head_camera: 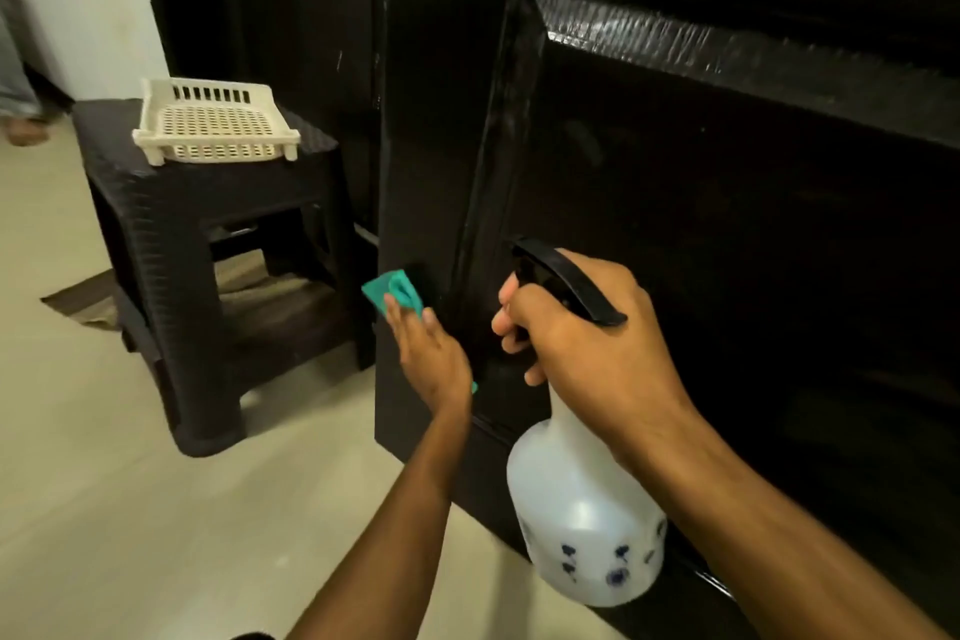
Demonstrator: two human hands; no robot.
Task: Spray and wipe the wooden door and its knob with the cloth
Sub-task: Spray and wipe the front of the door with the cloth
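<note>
Two hands busy: left hand [434,359] presses the folded teal cloth [395,294] flat-fingered on the dark wooden door [727,224] edge, knob unseen; right hand [587,343] grips the translucent spray bottle [582,509]. Best: firm overlapping strokes, nozzle aimed clear.

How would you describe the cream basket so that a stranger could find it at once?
Look left of the dark wooden door, where a dark woven-look stool stands on the pale floor. The cream plastic basket sits on top of it. It is the only light, perforated thing among dark furniture.
</note>
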